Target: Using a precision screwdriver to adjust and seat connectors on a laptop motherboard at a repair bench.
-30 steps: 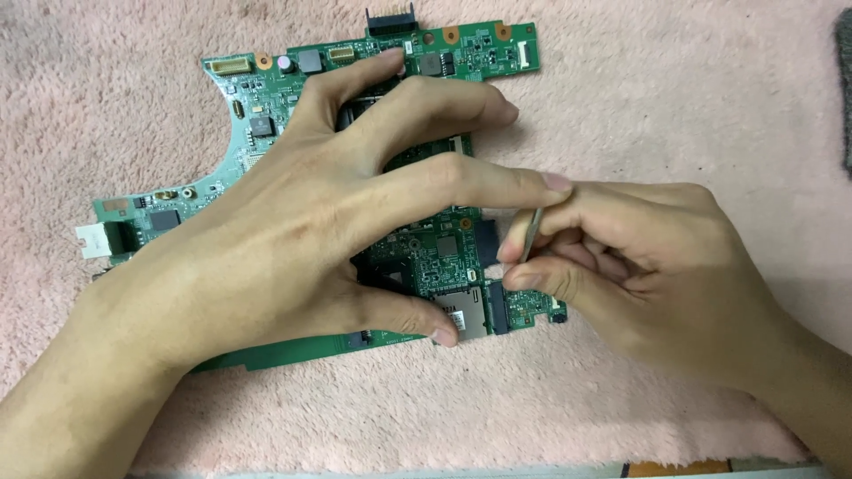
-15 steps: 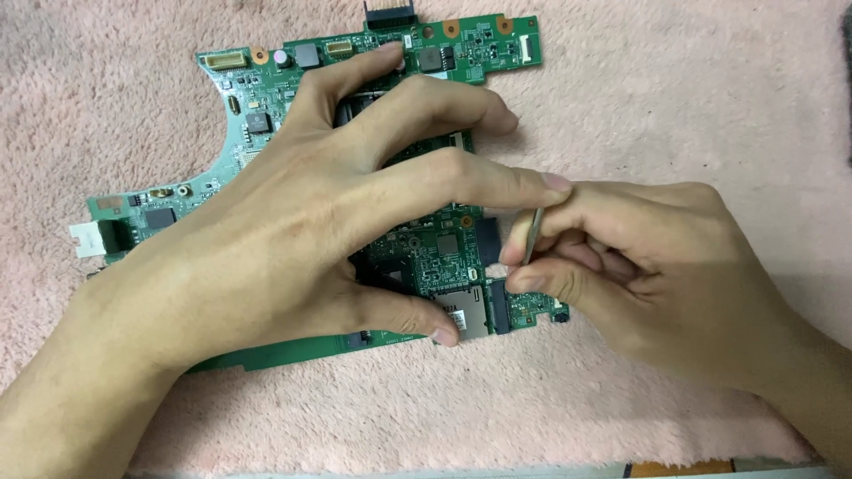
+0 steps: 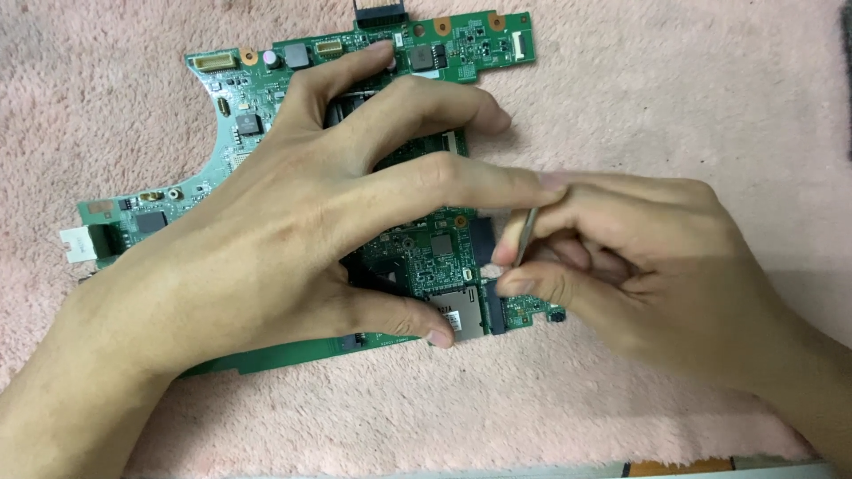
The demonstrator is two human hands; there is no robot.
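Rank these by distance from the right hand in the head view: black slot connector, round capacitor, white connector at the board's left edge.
From the right hand:
1. Black slot connector, on the board's right edge, right by the fingertips.
2. Round capacitor, upper left of the green circuit board, beyond the left hand.
3. White connector, far left edge.

The circuit board (image 3: 426, 257) under my left hand (image 3: 293, 239) is green, dotted with small black chips and orange rings along its far edge. A white connector (image 3: 78, 244) juts from the board's left end. Around the board, the towel (image 3: 674, 98) is plain pale pink. My right hand (image 3: 639, 266) pinches a thin silvery tool (image 3: 526, 232).
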